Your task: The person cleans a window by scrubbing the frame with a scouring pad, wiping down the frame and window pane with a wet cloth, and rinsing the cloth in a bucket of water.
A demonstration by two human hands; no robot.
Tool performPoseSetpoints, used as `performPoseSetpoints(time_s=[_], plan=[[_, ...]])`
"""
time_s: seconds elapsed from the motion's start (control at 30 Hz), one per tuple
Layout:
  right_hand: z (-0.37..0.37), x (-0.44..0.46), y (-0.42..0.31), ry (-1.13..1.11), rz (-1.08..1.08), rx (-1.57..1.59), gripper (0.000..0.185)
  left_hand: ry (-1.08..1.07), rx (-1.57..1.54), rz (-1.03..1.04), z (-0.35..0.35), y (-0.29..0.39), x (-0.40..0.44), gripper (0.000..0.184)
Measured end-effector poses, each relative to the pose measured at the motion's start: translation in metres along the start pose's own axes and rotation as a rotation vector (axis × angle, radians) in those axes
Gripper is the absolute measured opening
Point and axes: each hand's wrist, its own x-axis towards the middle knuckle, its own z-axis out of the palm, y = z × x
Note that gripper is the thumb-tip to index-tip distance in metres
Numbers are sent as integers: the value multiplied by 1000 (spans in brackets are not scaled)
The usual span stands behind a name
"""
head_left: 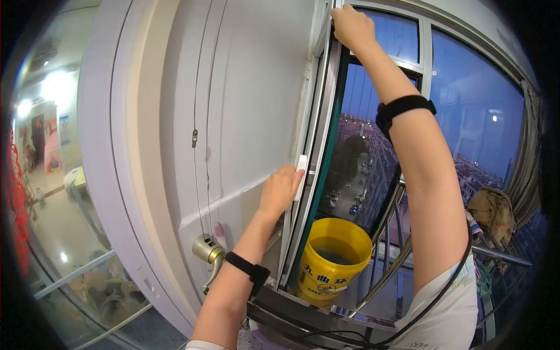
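My left hand (279,189) is closed around the white handle (301,175) on the inner side of a narrow window sash (319,157), which stands ajar. High up, my right hand (353,28) is closed at the top of the sash and frame. Its fingertips are turned away, so what they grip is hidden. A yellow bucket (332,280) with dark lettering stands below, just right of the sash. It appears to hold some liquid.
A metal crank winder (207,249) with two cables sits on the wall at left. Metal railings (385,256) run beyond the bucket, with a brown cloth bundle (492,209) at right. A black cable (434,318) crosses near my right sleeve. Buildings show far below outside.
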Motion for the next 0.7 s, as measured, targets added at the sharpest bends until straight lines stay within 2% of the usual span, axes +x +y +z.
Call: performPoseSetpoints(time_s=[0.07,0.1,0.17,0.2,0.27,0.3,0.4,0.47,0.53,0.57,0.6,0.67,0.7], plan=[[10,0,-7,215,78,-6,17,24,-6,15,1,-1,0,40],[13,5,-9,212,80,-6,17,20,-5,14,2,-2,0,40],[16,19,-8,113,277,65,17,36,14,-3,4,-2,-1,41],[16,25,-5,106,279,66,17,29,14,-6,4,-2,-1,41],[15,33,4,-115,449,201,18,11,-63,-20,2,-2,-2,39],[2,41,22,-525,360,130,19,3,-65,-34,3,-3,-1,39],[17,13,41,-1214,332,1,22,25,-46,11,5,-4,-3,42],[5,-22,50,-880,473,54,22,46,8,68,5,-8,4,40],[6,-37,49,-320,405,38,24,47,-12,35,0,-3,4,39],[1,-29,50,-420,419,87,41,29,-32,2,0,0,2,38],[-1,-26,47,-420,420,89,41,29,-29,3,2,0,1,38],[-10,-22,35,-80,319,181,26,37,-45,-18,6,-1,1,38],[-18,-24,27,-51,312,253,25,33,-42,-15,7,-1,1,38]])
